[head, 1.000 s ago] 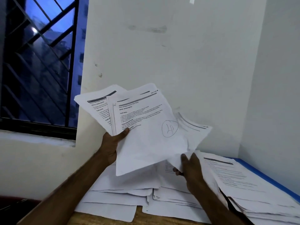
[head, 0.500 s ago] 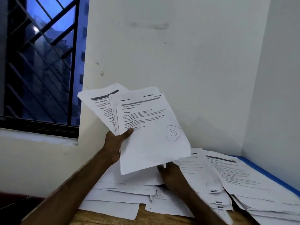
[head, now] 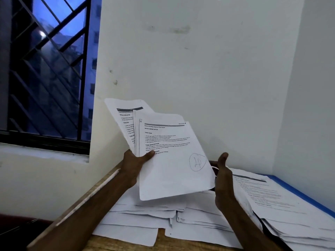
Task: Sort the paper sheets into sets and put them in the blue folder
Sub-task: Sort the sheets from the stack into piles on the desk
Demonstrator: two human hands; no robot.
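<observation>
My left hand grips a fanned bundle of printed paper sheets upright above the table, thumb on the front sheet, which has a circled handwritten mark. My right hand is raised at the bundle's right edge, fingers straight and relaxed, holding nothing; whether it touches the paper is unclear. Loose sheets lie spread in overlapping layers on the wooden table below. At the right, a thick stack of sheets lies on the blue folder, of which only the far edge shows.
The wooden table sits in a corner of white walls, the right wall close behind the folder. A barred window with a sill is at the left. The table's left edge runs under my left forearm.
My right hand let go of a sheet onto the table piles, then rose to the right edge of the held bundle. The bundle in my left hand has shifted right and lower in view.
</observation>
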